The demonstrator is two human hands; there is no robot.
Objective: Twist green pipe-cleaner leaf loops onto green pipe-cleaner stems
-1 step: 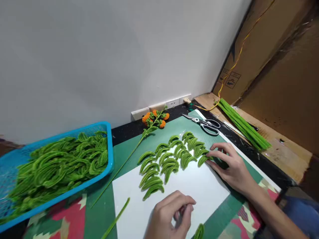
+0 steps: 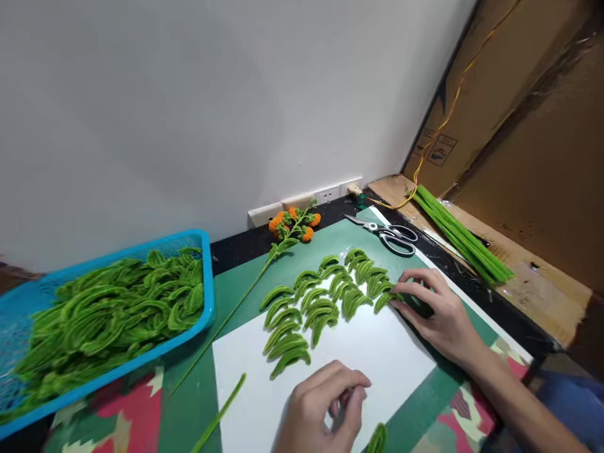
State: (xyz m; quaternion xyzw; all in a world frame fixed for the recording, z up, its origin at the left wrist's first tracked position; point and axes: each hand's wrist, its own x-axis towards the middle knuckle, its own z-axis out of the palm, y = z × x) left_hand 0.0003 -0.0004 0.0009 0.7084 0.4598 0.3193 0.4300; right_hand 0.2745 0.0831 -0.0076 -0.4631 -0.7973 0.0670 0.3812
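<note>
My right hand [image 2: 436, 314] is at the right end of rows of curved green chenille pieces, thumb and fingertips closed on the end of one fuzzy green leaf [image 2: 384, 302]. That leaf lies on a white sheet of paper [image 2: 377, 352]. Several like it lie in slanted rows, such as the leaf [image 2: 290, 358] at the near left. My left hand [image 2: 325, 406] rests low over the paper, its fingers curled and the thumb near the index tip, with nothing visible between them. Just right of it is a looped green piece [image 2: 377, 438], cut off by the frame's bottom edge.
A blue basket [image 2: 207, 296] at left holds a heap of green pieces. An orange-flowered stem [image 2: 255, 283] lies behind the paper, scissors [image 2: 384, 233] at the back. A green stick [image 2: 219, 415] lies front left, green stems [image 2: 460, 236] at right. A wall [image 2: 165, 113] stands behind.
</note>
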